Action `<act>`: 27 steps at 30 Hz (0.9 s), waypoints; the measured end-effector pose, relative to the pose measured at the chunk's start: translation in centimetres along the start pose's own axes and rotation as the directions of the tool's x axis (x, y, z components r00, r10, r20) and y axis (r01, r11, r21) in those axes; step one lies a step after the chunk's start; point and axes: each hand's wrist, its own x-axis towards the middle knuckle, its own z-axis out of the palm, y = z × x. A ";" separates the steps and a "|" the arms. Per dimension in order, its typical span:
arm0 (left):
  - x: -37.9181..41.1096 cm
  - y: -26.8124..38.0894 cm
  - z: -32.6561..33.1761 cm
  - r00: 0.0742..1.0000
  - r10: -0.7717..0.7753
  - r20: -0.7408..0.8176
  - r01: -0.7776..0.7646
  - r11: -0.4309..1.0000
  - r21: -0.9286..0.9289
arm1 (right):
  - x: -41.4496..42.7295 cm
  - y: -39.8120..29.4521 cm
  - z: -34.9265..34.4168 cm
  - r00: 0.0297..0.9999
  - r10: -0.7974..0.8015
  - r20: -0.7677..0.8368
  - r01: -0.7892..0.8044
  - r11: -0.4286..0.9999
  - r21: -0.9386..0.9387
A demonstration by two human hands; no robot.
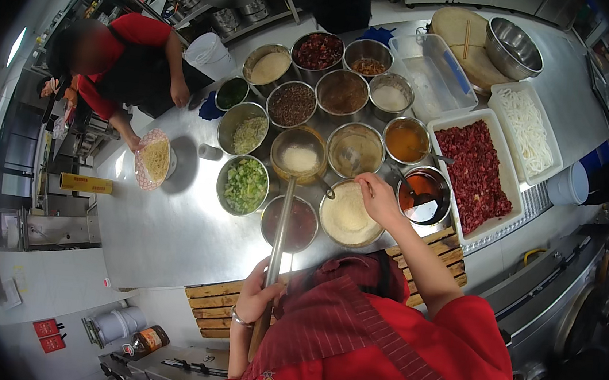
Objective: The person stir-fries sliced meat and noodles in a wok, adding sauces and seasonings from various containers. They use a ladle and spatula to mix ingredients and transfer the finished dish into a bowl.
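Note:
My left hand [257,296] grips the long handle of a metal ladle [282,226]. The ladle's bowl, with pale granules [300,159] in it, rests over a steel pot among the seasoning pots. My right hand [380,200] is over a steel pot of cream-coloured granules [350,216], thumb and fingers drawn together near its far rim. Whether anything is pinched between them cannot be made out. A hooked utensil handle [328,190] sticks out to the left of those fingers. Between the ladle handle and the granule pot stands a pot of reddish liquid [301,225].
Chopped green vegetables [244,184], dark red oil [421,193] and other ingredients fill the surrounding pots. To the right are trays of raw diced meat [474,173] and white noodles [527,129]. Across the steel table [167,243], a co-worker's hand [134,143] holds a patterned bowl of noodles [152,160].

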 end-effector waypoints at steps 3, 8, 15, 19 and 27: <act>0.4 0.2 0.2 1.000 -0.003 0.009 0.003 1.000 0.011 | -0.3 0.0 -0.5 0.994 -0.018 -0.111 0.025 0.997 0.067; 1.6 0.4 0.3 0.998 0.033 0.059 -0.034 0.999 0.021 | -0.5 -1.4 -1.9 0.987 -0.030 -0.155 0.044 0.995 0.092; 3.6 0.6 0.7 0.994 0.025 0.102 -0.030 0.999 0.045 | -0.8 -5.9 -3.4 0.967 -0.237 -0.097 0.237 0.971 -0.012; 4.2 0.9 1.3 0.990 0.046 0.132 -0.045 0.999 -0.004 | 0.5 -5.3 -2.9 0.929 -0.362 -0.079 0.341 0.919 -0.197; 3.6 1.3 2.0 0.996 0.059 0.061 -0.057 0.998 -0.041 | 7.2 -3.0 -4.0 0.931 -0.355 -0.089 0.341 0.929 -0.142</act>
